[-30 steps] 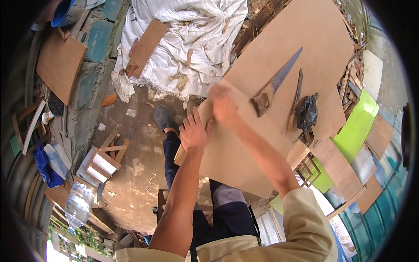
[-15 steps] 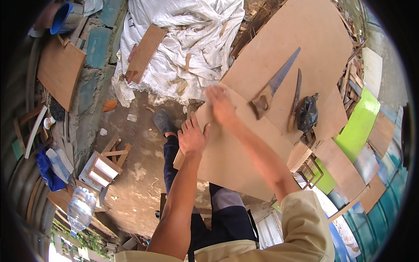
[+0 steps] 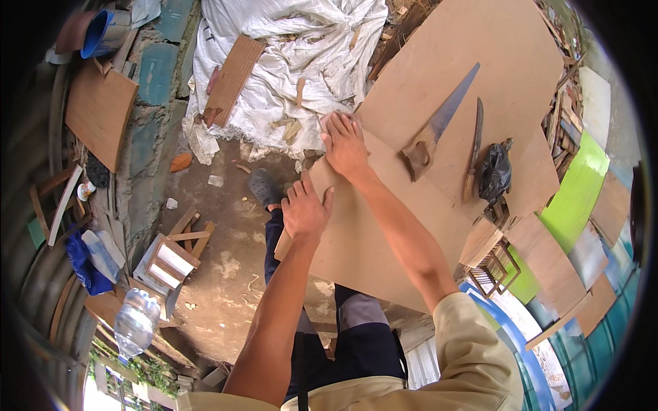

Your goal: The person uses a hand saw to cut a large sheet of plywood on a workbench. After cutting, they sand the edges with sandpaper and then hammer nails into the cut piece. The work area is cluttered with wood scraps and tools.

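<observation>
The left hand (image 3: 306,211) lies with fingers spread on the left edge of a brown plywood panel (image 3: 384,240), which overlaps the near end of a larger brown sheet (image 3: 473,41). The right hand (image 3: 347,147) rests bent-fingered at the panel's far corner; whether it grips anything cannot be told. A handsaw (image 3: 442,118), curved knife (image 3: 476,137) and black plastic bag (image 3: 495,172) lie farther right.

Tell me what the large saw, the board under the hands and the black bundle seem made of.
Large saw: dull grey blade, apparently metal; worn brown handle, probably wood.
Board: smooth, matte tan face suggests plywood or hardboard; unclear which.
Black bundle: likely thin plastic, from its glossy creases.
</observation>
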The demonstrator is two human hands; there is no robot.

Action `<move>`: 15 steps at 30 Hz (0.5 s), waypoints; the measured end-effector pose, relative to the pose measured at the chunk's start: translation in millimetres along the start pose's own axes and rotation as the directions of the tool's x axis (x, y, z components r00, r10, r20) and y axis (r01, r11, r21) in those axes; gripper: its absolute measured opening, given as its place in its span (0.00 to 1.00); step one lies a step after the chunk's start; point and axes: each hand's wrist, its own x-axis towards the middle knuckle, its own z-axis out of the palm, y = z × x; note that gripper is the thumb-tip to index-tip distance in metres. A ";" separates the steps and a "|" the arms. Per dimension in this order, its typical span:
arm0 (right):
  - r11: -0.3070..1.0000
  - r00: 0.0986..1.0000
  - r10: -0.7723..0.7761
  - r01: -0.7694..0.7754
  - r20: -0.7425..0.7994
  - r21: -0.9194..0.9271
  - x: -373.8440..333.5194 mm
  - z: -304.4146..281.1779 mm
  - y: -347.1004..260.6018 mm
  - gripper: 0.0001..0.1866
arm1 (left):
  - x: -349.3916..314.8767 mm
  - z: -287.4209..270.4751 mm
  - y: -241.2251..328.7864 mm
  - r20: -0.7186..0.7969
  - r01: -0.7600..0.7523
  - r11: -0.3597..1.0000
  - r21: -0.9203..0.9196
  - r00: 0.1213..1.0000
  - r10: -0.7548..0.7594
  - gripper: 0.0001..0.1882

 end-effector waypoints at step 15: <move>0.970 0.996 0.034 -0.012 -0.086 0.242 -58.2 8.6 -35.9 0.24 | -4.1 0.7 -14.9 0.001 0.016 0.997 0.074 1.000 -0.016 0.39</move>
